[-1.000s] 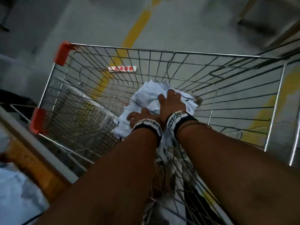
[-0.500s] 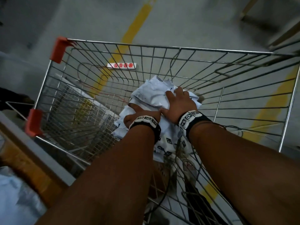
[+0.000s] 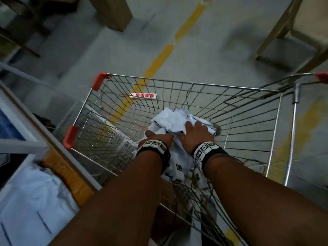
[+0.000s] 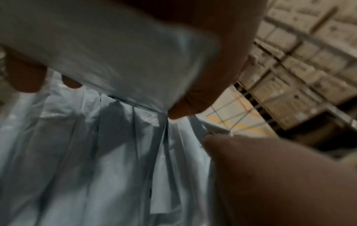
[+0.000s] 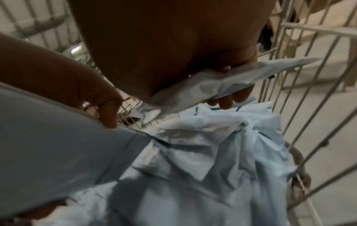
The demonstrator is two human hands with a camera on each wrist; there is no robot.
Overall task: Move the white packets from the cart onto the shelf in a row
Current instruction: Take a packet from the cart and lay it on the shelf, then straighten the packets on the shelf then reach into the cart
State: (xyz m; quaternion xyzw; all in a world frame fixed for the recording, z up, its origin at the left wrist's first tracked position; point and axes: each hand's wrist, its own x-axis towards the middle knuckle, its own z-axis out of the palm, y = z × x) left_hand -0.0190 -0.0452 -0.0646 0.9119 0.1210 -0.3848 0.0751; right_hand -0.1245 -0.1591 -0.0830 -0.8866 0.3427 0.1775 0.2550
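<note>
A pile of white packets (image 3: pixel 174 119) lies in the wire cart (image 3: pixel 191 84). My left hand (image 3: pixel 156 137) reaches into the near left of the pile and grips one white packet (image 4: pixel 108 50) between thumb (image 4: pixel 185 110) and fingers. Beside it my right hand (image 3: pixel 197 131) is on top of the pile, its fingers (image 5: pixel 228 100) curled round a crumpled packet (image 5: pixel 210 87). The shelf (image 3: pixel 58 139) runs along the cart's left side, with white packets (image 3: pixel 32 201) lying on it at the lower left.
The cart has red corner guards (image 3: pixel 98 80) and tall wire walls on all sides. A yellow line (image 3: pixel 159 57) crosses the grey floor beyond it. A wooden frame (image 3: pixel 276 27) stands far right and a cardboard box (image 3: pixel 113 11) far ahead.
Both hands stay in the pile, shifted slightly right, and now hold packets. The head view has tilted up, so the cart sits lower in the picture and more floor shows.
</note>
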